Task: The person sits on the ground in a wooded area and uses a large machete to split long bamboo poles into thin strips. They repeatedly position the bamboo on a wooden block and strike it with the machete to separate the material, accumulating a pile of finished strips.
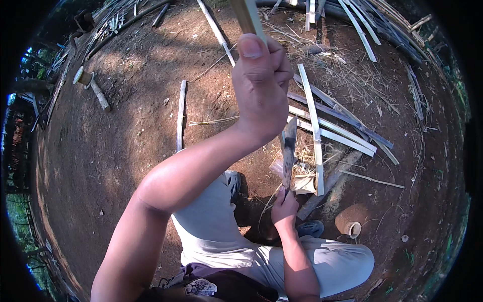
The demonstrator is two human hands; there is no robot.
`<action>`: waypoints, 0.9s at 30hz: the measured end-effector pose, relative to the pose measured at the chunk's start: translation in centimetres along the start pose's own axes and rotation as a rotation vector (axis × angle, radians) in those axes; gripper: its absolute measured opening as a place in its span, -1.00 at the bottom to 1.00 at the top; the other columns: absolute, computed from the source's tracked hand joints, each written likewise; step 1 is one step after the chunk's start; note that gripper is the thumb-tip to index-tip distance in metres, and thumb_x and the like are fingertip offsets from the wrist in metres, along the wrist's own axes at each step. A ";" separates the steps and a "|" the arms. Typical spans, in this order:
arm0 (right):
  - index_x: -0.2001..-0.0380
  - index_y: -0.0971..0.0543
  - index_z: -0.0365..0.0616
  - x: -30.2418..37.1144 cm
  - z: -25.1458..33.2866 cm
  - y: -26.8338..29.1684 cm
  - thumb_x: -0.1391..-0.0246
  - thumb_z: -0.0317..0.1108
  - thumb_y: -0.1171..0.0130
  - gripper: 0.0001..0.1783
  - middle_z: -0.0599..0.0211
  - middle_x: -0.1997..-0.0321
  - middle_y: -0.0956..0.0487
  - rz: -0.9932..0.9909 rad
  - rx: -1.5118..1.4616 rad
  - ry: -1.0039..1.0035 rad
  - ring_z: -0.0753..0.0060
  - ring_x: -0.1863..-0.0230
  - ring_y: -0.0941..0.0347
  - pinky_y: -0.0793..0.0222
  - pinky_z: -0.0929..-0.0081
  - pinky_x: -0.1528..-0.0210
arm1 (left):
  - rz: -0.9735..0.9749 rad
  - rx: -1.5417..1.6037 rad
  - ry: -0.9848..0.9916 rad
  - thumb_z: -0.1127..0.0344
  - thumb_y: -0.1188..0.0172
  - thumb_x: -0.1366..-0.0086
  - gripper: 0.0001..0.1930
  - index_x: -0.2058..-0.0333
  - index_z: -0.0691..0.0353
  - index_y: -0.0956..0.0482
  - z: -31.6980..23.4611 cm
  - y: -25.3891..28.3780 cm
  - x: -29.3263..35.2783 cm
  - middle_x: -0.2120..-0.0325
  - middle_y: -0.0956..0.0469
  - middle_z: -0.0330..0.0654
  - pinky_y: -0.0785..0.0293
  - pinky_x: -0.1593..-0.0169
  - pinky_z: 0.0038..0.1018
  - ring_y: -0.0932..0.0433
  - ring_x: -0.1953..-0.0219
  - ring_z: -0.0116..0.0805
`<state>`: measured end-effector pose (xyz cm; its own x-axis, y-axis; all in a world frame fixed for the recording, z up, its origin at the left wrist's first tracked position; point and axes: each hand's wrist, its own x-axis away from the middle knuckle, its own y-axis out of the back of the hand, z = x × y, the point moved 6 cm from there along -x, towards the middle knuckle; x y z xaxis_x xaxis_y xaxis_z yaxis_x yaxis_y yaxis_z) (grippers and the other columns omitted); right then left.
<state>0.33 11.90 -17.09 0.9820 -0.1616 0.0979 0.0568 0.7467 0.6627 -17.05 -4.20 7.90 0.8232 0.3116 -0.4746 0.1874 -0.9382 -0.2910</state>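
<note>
Raised high in front of me, my left hand (261,83) is closed around a pale bamboo strip (245,16), its thumb pressed along it. The strip's upper part runs out of the picture at the top. Lower down, between my knees, my right hand (285,209) grips a long knife (288,160) with a dark, stained blade pointing away from me. The blade's tip reaches up close below my left wrist. Beside the knife, to its right, a split bamboo slat (313,126) lies lengthwise. A small wooden block (304,184) sits next to the blade.
Several bamboo slats (347,138) lie crossed on the brown soil at right. A log (329,187) rests beneath them. Near my right knee stands a short bamboo section (353,230). Another slat (181,116) lies left of my arm; bamboo piles (392,35) line the far edge.
</note>
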 end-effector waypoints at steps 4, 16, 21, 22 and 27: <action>0.44 -0.45 -0.29 0.0 2.4 2.6 -0.34 -0.26 0.06 -0.67 -0.10 0.64 -0.47 -0.017 -0.117 -0.052 -0.25 0.53 -0.49 -0.28 0.01 0.49 | 0.008 0.008 0.079 -0.77 0.46 -0.03 -0.11 0.52 0.11 -0.11 0.3 0.6 0.1 0.73 -0.12 -0.32 0.02 0.69 -0.60 -0.05 0.74 -0.54; 0.34 -0.42 -0.27 0.5 4.4 3.7 -0.33 -0.30 0.04 -0.76 -0.16 0.64 -0.48 -0.077 -0.160 0.056 -0.32 0.51 -0.48 -0.33 -0.05 0.47 | 0.039 -0.012 0.068 -0.75 0.52 -0.06 -0.11 0.51 0.14 -0.08 -0.3 -0.3 1.2 0.76 -0.07 -0.29 0.10 0.74 -0.55 0.04 0.77 -0.51; 0.31 -0.41 -0.33 1.4 0.4 -0.3 -0.33 -0.23 0.10 -0.68 -0.26 0.55 -0.53 0.068 0.044 -0.141 -0.41 0.42 -0.49 -0.36 -0.14 0.36 | 0.014 -0.007 0.078 -0.76 0.53 -0.04 -0.10 0.52 0.14 -0.09 -0.8 -1.5 2.1 0.77 -0.06 -0.29 0.10 0.75 -0.55 0.05 0.79 -0.51; 0.32 -0.42 -0.33 1.1 -2.3 -1.7 -0.33 -0.20 0.12 -0.65 -0.27 0.55 -0.53 0.058 0.027 -0.192 -0.42 0.41 -0.49 -0.36 -0.17 0.34 | -0.009 -0.012 0.076 -0.76 0.53 -0.03 -0.10 0.52 0.13 -0.09 -0.9 -1.4 2.2 0.78 -0.06 -0.29 0.10 0.76 -0.55 0.05 0.80 -0.51; 0.36 -0.42 -0.33 0.7 1.8 1.9 -0.36 -0.21 0.11 -0.64 -0.14 0.63 -0.48 -0.025 -0.187 -0.100 -0.33 0.49 -0.48 -0.32 -0.06 0.44 | 0.080 0.017 0.134 -0.82 0.49 0.07 -0.05 0.51 0.14 -0.11 -0.7 -0.7 3.0 0.72 -0.12 -0.33 0.06 0.70 -0.59 -0.03 0.71 -0.58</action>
<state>0.83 12.03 -14.37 0.9576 -0.2382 0.1623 0.1229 0.8468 0.5176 -14.33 -2.73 7.28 0.8996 0.2115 -0.3820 0.1097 -0.9563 -0.2712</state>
